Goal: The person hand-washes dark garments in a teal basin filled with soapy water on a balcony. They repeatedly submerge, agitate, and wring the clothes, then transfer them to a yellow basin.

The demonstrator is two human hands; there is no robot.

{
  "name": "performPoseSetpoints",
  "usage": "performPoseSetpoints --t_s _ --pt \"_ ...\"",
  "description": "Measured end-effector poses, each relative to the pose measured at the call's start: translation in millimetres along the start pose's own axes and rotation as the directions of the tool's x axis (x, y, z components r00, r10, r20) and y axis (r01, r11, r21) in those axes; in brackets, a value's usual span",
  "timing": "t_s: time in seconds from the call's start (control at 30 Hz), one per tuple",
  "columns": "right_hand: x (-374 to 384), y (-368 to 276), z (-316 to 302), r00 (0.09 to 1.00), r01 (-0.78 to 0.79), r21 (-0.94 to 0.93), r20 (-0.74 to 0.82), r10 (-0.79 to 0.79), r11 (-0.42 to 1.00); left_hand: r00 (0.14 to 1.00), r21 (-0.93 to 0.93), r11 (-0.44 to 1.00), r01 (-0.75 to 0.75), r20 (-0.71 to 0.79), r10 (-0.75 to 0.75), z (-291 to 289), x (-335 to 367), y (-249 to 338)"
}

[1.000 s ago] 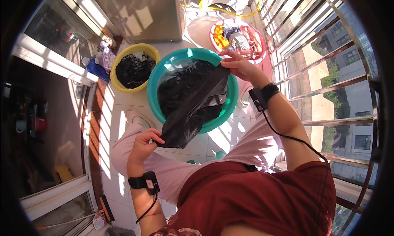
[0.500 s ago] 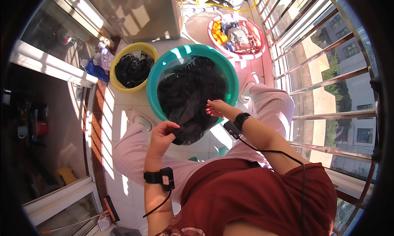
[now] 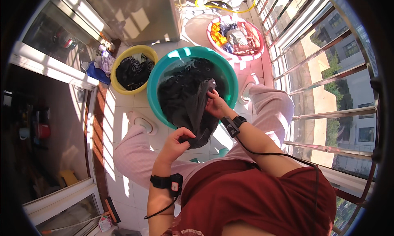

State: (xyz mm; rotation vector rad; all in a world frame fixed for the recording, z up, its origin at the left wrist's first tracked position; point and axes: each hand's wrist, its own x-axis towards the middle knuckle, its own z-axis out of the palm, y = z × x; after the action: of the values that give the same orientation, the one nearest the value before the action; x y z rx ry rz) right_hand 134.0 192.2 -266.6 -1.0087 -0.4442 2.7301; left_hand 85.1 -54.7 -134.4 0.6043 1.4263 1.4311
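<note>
A large teal basin (image 3: pixel 153 94) stands on the floor between my feet, with wet black clothes (image 3: pixel 174 88) soaking in water inside. My left hand (image 3: pixel 177 145), fingers pinched, grips the near edge of a black garment (image 3: pixel 196 113) over the basin's near rim. On the right, my right hand (image 3: pixel 216 104) holds another part of the same garment, lifted in a fold above the water. The garment's kind cannot be made out. Its lower part bulges over the near rim.
A yellow basin (image 3: pixel 116 86) of dark clothes stands to the left, beside blue and white bottles (image 3: pixel 96 71). Farther right is a pink basin (image 3: pixel 262 51) of colourful clothes. A barred window (image 3: pixel 324 84) lines the right side; a broom (image 3: pixel 111 209) lies lower left.
My right hand has taken hold of the black garment and raised part of it in a fold. My left hand has shifted slightly right and nearer me.
</note>
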Motion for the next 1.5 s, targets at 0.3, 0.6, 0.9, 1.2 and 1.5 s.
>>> performPoseSetpoints --t_s 0.3,0.6,0.9,1.2,1.5 --pt "-34.6 -102.4 58.9 0.967 0.123 -0.581 -0.114 -0.230 0.804 0.948 0.069 0.982 -0.174 -0.258 0.186 -15.9 7.0 9.1" --pt "-28.9 -100.6 207.2 0.603 0.771 -0.634 0.699 -0.386 0.057 0.954 0.149 0.961 -0.234 -0.157 0.256 10.7 19.2 13.4" --pt "-70.4 -33.8 95.0 0.872 0.489 -0.859 0.482 -0.083 0.149 0.959 0.059 0.970 -0.237 -0.145 0.243 6.0 31.6 -9.4" --pt "-142.8 7.9 56.8 0.744 0.625 -0.776 0.624 -0.239 -0.082 0.807 0.440 0.836 -0.328 -0.330 0.490 31.1 77.7 -21.9" --pt "-128.8 -19.8 63.9 0.523 0.776 -0.616 0.747 -0.410 -0.132 0.972 0.325 0.932 -0.159 -0.111 0.205 31.1 64.0 -1.0"
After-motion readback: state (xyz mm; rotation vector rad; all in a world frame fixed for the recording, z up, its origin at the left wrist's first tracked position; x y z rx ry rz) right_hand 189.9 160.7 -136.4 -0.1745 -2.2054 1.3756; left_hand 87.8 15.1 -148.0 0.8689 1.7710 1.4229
